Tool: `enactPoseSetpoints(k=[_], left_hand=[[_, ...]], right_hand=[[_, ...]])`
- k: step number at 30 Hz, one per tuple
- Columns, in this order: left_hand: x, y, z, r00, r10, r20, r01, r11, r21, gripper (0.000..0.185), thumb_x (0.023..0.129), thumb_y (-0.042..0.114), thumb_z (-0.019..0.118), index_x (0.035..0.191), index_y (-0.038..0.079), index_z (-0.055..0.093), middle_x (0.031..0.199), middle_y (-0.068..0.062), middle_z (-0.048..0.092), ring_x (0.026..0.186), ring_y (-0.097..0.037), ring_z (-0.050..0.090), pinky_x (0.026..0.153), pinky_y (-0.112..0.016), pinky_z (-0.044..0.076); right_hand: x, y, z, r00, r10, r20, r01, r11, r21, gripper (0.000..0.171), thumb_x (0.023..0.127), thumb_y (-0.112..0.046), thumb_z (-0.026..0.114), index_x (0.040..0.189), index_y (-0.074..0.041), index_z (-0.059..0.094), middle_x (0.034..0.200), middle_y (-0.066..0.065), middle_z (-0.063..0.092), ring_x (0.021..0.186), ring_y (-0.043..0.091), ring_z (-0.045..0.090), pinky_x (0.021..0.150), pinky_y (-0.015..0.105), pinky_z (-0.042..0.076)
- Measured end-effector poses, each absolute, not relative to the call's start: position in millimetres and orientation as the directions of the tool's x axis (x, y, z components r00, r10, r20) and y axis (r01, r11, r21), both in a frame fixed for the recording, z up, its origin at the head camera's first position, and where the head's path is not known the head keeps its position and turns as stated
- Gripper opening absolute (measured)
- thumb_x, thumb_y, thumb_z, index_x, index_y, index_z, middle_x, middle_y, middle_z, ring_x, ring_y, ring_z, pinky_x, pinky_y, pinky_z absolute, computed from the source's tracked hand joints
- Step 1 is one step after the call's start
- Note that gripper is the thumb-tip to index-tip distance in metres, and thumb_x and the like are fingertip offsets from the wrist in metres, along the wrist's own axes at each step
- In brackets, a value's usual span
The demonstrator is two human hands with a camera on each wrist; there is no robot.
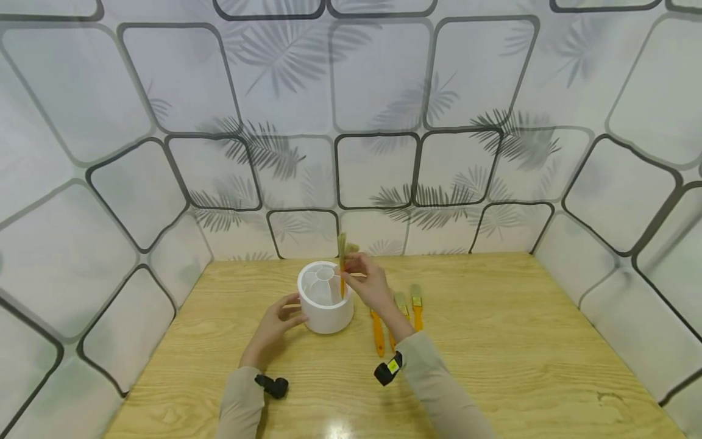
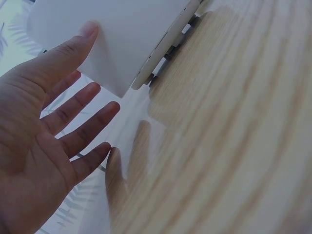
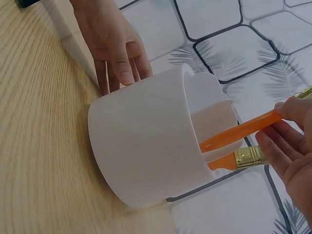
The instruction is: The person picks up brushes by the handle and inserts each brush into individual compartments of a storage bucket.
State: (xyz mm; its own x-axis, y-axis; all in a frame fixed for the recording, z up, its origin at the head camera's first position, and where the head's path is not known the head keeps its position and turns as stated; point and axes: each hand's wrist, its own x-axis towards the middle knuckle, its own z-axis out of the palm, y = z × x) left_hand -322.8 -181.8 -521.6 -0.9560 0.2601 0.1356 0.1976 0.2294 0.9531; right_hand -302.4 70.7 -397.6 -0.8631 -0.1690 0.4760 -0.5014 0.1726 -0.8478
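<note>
A white round holder (image 1: 325,297) with inner compartments stands on the wooden table (image 1: 521,341). My left hand (image 1: 293,311) rests against its left side with straight fingers, the thumb touching the wall (image 2: 131,34). My right hand (image 1: 356,271) pinches an orange-handled paintbrush (image 3: 239,131) held upright, bristles up, its handle end inside the holder (image 3: 141,146). A second brush (image 3: 243,157) with a gold ferrule stands in the holder just beside it. In the right wrist view my left hand (image 3: 119,53) lies at the holder's far side.
Three more orange-handled brushes (image 1: 377,332) (image 1: 403,305) (image 1: 417,305) lie on the table right of the holder, partly under my right forearm. Patterned walls close in the table at the back and both sides.
</note>
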Motion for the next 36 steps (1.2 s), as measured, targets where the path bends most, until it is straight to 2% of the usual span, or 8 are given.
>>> enactPoseSetpoints(k=[7, 17, 21, 26, 36], left_hand=[[-324, -182, -522, -0.956, 0.266, 0.126, 0.187, 0.218, 0.958, 0.061, 0.082, 0.009, 0.07, 0.137, 0.003, 0.042, 0.13, -0.023, 0.047, 0.119, -0.043, 0.048, 0.094, -0.044, 0.049], [-322, -181, -522, -0.958, 0.257, 0.131, 0.189, 0.218, 0.958, 0.062, 0.08, 0.017, 0.073, 0.135, 0.01, 0.045, 0.128, -0.017, 0.05, 0.118, -0.037, 0.051, 0.095, -0.042, 0.048], [-321, -181, -522, -0.956, 0.258, 0.14, 0.198, 0.215, 0.956, 0.061, 0.081, 0.018, 0.072, 0.135, 0.01, 0.045, 0.128, -0.017, 0.05, 0.118, -0.037, 0.05, 0.095, -0.042, 0.048], [-321, -182, -522, -0.953, 0.265, 0.148, 0.209, 0.219, 0.953, 0.061, 0.081, 0.017, 0.072, 0.135, 0.009, 0.045, 0.128, -0.019, 0.05, 0.118, -0.038, 0.05, 0.095, -0.042, 0.048], [-321, -181, -520, -0.96, 0.25, 0.123, 0.174, 0.192, 0.966, 0.062, 0.08, 0.015, 0.073, 0.135, 0.009, 0.044, 0.131, -0.018, 0.049, 0.119, -0.037, 0.05, 0.097, -0.043, 0.047]], right_hand=[[-302, 69, -399, -0.858, -0.199, 0.473, -0.505, 0.157, -0.849, 0.034, 0.083, 0.006, 0.064, 0.116, 0.009, 0.053, 0.099, 0.028, 0.062, 0.094, 0.04, 0.061, 0.078, 0.035, 0.057], [-298, 72, -400, -0.851, -0.247, 0.463, -0.51, 0.183, -0.841, 0.042, 0.085, -0.002, 0.064, 0.124, 0.007, 0.05, 0.124, 0.029, 0.049, 0.11, 0.049, 0.051, 0.087, 0.056, 0.049], [-298, 73, -402, -0.855, -0.236, 0.463, -0.507, 0.19, -0.841, 0.04, 0.086, -0.004, 0.065, 0.123, 0.003, 0.053, 0.121, 0.027, 0.051, 0.109, 0.048, 0.052, 0.087, 0.054, 0.05], [-298, 75, -406, -0.837, -0.23, 0.496, -0.539, 0.191, -0.82, 0.037, 0.085, 0.0, 0.063, 0.121, 0.005, 0.053, 0.116, 0.031, 0.051, 0.106, 0.049, 0.053, 0.084, 0.056, 0.05], [-298, 79, -413, -0.828, -0.232, 0.511, -0.556, 0.225, -0.8, 0.037, 0.086, 0.002, 0.062, 0.121, 0.007, 0.052, 0.122, 0.029, 0.052, 0.105, 0.046, 0.055, 0.084, 0.053, 0.051]])
